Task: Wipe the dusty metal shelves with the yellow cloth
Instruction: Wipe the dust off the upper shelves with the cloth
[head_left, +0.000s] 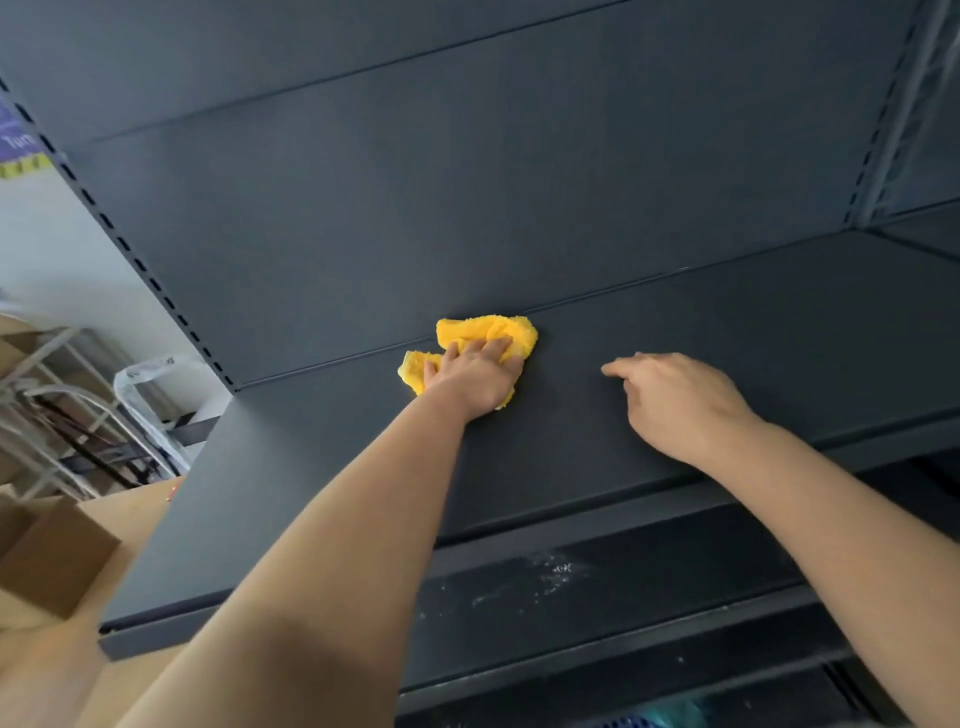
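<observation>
left hand (475, 374) fingers curled, grips bunched yellow cloth (493, 331) at back of upper shelf (311, 493); wiping underway. right hand (680, 405) rests loose, holds nothing. next, probably: sweep sideways, then dusty lower shelf (519, 577).

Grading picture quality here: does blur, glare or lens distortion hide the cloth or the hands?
Head view: no; yellow cloth, left hand and right hand read sharp; the wide lens skews the top shelf, with no glare on it; the lower shelf lies in shadow; boxes at left look soft.
</observation>
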